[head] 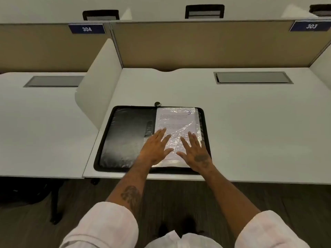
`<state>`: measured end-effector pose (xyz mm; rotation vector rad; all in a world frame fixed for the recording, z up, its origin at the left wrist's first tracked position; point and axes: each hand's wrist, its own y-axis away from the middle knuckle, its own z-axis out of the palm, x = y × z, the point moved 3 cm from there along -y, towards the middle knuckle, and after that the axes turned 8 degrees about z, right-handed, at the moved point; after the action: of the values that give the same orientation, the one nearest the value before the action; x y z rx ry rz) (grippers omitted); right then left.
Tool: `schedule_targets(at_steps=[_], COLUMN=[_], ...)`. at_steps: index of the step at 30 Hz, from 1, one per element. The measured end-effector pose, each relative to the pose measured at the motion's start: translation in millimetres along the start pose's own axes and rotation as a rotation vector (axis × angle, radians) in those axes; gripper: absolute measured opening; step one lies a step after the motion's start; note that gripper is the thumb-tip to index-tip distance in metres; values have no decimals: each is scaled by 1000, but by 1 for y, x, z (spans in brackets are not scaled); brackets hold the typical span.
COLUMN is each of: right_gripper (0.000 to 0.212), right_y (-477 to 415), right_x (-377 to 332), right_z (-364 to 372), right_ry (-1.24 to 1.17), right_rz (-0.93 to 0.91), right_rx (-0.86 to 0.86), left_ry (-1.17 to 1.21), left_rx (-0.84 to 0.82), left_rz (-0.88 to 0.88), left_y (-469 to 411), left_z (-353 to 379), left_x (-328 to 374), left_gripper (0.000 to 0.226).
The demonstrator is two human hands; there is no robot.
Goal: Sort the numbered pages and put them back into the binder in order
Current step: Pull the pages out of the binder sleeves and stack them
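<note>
A black zip binder (125, 136) lies open near the front edge of the white desk (250, 131). Its right half holds pages in crinkled clear sleeves; the top page (176, 120) carries printed text and a handwritten 3 in its upper right corner. My left hand (155, 147) lies flat with fingers spread on the lower left of that page. My right hand (195, 153) lies flat with fingers spread on its lower right. Neither hand grips anything. The pages beneath the top one are hidden.
A white side divider (96, 90) stands just left of the binder. A tan back panel (215, 45) closes the far side, with signs 304 and 303. A grey cable hatch (252, 77) sits flush in the desk at the back right.
</note>
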<state>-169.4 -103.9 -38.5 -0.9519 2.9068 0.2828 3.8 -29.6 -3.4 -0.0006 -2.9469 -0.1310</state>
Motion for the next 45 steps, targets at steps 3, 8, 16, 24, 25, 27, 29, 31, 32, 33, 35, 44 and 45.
schedule_targets(at_steps=[3, 8, 16, 24, 25, 27, 29, 31, 32, 33, 35, 44, 45], right_gripper=[90, 57, 36, 10, 11, 14, 18, 20, 19, 17, 16, 71, 75], right_y=[6, 24, 15, 0, -1, -3, -4, -1, 4, 12, 35, 58, 55], right_x=[-7, -12, -12, -17, -18, -18, -18, -20, -23, -27, -41, -64, -63], right_z=[10, 19, 24, 8, 6, 5, 5, 0, -4, -5, -3, 47, 48], right_ry=[58, 70, 29, -87, -89, -92, -100, -133, -160, -184, -173, -35, -43], right_rz=[34, 87, 25, 73, 49, 4, -37, -57, -79, -129, -320, -216, -170], right_rx=[-16, -276, 20, 140, 155, 183, 219, 291, 353, 403, 402, -65, -92], left_ry=[10, 54, 52, 94, 99, 97, 69, 29, 10, -6, -24, -138, -147], left_rx=[-159, -268, -195, -190, -189, -167, -153, -138, -127, -119, -113, -103, -96], left_rz=[22, 48, 75, 41, 29, 1, -10, -15, -17, -18, -16, -25, -34], left_y=[9, 22, 19, 14, 14, 15, 17, 20, 21, 23, 25, 24, 24], left_z=[16, 42, 52, 45, 44, 43, 43, 44, 44, 44, 47, 46, 46], left_x=[-3, -6, -9, -6, -6, -6, -6, -4, -3, -2, 1, 11, 11], left_gripper=[66, 66, 52, 48, 49, 44, 39, 48, 57, 67, 82, 43, 41])
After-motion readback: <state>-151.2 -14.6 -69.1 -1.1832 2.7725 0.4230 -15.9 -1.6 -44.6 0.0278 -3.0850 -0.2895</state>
